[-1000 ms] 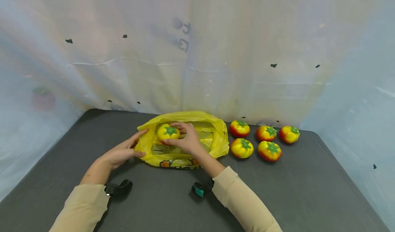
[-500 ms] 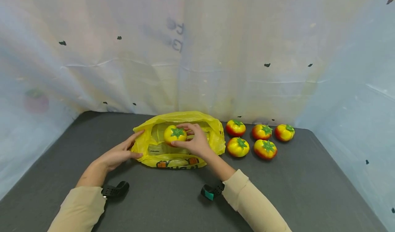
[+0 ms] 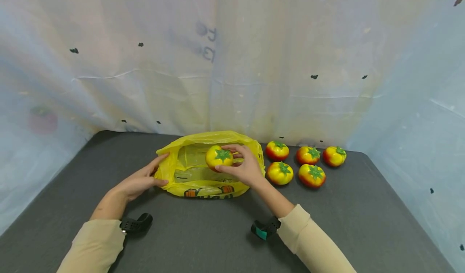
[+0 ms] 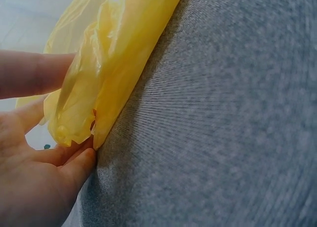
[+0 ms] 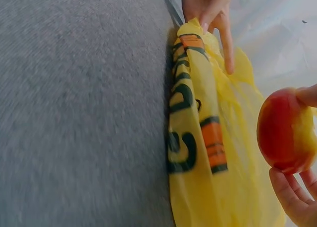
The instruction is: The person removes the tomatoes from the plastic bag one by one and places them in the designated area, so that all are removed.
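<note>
In the head view my right hand [image 3: 244, 166] grips a glossy yellow-and-red tomato [image 3: 218, 158] with a green star-shaped top, over the mouth of a yellow plastic bag [image 3: 256, 150]. Seen from the right wrist, thumb and fingertips clasp the tomato [image 5: 282, 130] at its sides, above the bag's rim. My left hand [image 3: 136, 181] holds the left end of the bag, its thumb and fingers spread to either side of the plastic. In the left wrist view the fingers lie around the crumpled yellow edge [image 4: 106, 64]. The bag lies on the table with its mouth spread wide.
Several similar tomatoes stand right of the bag, including one at the front [image 3: 280, 173] and one farther right [image 3: 335, 156]. The dark grey table [image 3: 203, 236] meets a pale hanging sheet [image 3: 247, 63] at the back and both sides.
My right hand has moved the tomato rightward across the bag's mouth, from its left end toward the right. The left hand stays on the bag's left end. The head view has shifted slightly.
</note>
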Demonstrator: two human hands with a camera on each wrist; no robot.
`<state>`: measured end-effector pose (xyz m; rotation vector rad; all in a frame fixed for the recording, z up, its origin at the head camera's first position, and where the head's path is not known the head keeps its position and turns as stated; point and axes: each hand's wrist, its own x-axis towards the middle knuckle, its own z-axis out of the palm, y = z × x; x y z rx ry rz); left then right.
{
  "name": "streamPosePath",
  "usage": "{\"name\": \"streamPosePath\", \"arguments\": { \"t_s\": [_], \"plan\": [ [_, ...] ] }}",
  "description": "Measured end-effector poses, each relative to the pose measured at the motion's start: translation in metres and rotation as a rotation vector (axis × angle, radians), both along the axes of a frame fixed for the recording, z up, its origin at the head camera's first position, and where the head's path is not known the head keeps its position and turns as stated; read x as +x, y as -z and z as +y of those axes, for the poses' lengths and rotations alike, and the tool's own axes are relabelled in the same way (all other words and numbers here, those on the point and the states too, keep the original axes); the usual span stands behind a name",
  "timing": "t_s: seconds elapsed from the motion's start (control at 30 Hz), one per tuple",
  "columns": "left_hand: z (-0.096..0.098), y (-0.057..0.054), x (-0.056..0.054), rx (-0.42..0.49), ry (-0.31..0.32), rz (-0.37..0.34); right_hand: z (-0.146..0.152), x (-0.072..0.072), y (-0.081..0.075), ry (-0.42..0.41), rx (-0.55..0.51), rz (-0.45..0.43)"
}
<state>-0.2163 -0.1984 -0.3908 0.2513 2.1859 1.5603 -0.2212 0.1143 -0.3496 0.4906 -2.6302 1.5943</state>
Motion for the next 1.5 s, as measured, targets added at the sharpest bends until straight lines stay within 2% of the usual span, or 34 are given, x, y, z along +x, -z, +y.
{"name": "streamPosePath", "arguments": {
  "t_s": [0.2, 0.4, 0.57, 0.77, 1.27, 1.5],
  "plan": [
    [0.0, -0.001, -0.004, -0.007, -0.005, 0.01, 0.016, -0.003, -0.005, 0.004, 0.005, 0.044],
    [-0.001, 0.0, -0.001, -0.023, -0.006, -0.001, 0.032, 0.001, -0.008, 0.025, 0.014, 0.051],
    [-0.001, 0.0, 0.0, -0.014, -0.007, 0.014, 0.057, 0.005, -0.015, 0.072, 0.021, 0.047],
    [-0.001, -0.003, 0.0, -0.004, 0.002, 0.019, 0.084, 0.005, -0.019, 0.124, 0.078, 0.045],
    [0.0, -0.002, 0.001, 0.011, 0.011, 0.013, 0.13, 0.012, -0.025, 0.216, 0.111, 0.081],
    [-0.001, -0.001, 0.001, 0.011, 0.014, 0.021, 0.146, 0.017, -0.029, 0.277, 0.15, 0.044]
  ]
}}
